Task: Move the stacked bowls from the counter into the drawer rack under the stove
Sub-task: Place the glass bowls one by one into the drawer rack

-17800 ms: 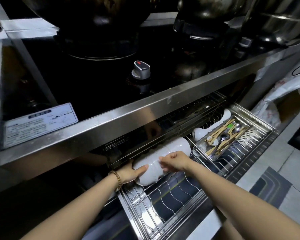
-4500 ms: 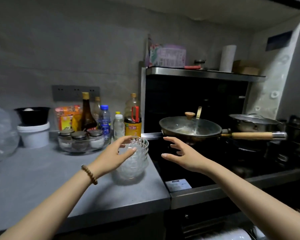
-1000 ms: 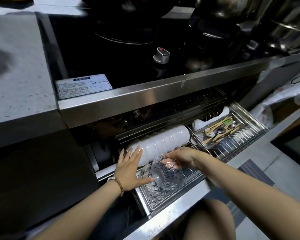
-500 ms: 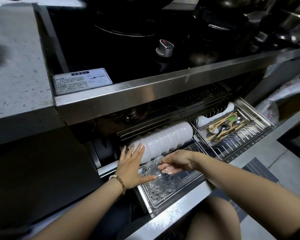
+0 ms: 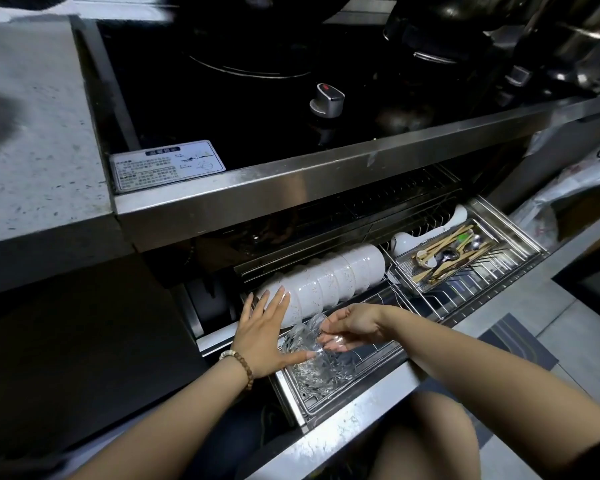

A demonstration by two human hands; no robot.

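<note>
We're crouched at the open drawer rack (image 5: 471, 308) under the stove (image 5: 257, 98), setting the stack of clear glass bowls (image 5: 314, 363) into its front left corner. The stack lies on its side on the rack wires, tipped toward us, just in front of the row of white bowls (image 5: 329, 280), which lie the same way. Sideways looks like the house convention here: it likely fits the low drawer height and lets the wires cradle the rims.

Left hand (image 5: 262, 336): open flat, fingers spread, palm against the left end of the stack, thumb along its near side. No grip; it acts as a stop so the stack doesn't roll or slide off the rack's left edge. The fingertips reach up to the nearest white bowl.

Right hand (image 5: 352, 325): curled loosely over the right, open end of the stack, fingertips on or just inside the rim of the outer glass bowl. A light pinch rather than a full grasp, as far as we can tell; the glass makes exact contact hard to read.

So we're squeezing the stack end to end, which keeps the nested bowls from fanning apart while they settle.

Further right, the cutlery tray (image 5: 465, 259) with chopsticks and spoons sits well apart, not in the way.

Judgement: placement is nearly done. Remaining: confirm the stack rests stable, let go.

Risk: smooth glass on wire could roll.
</note>
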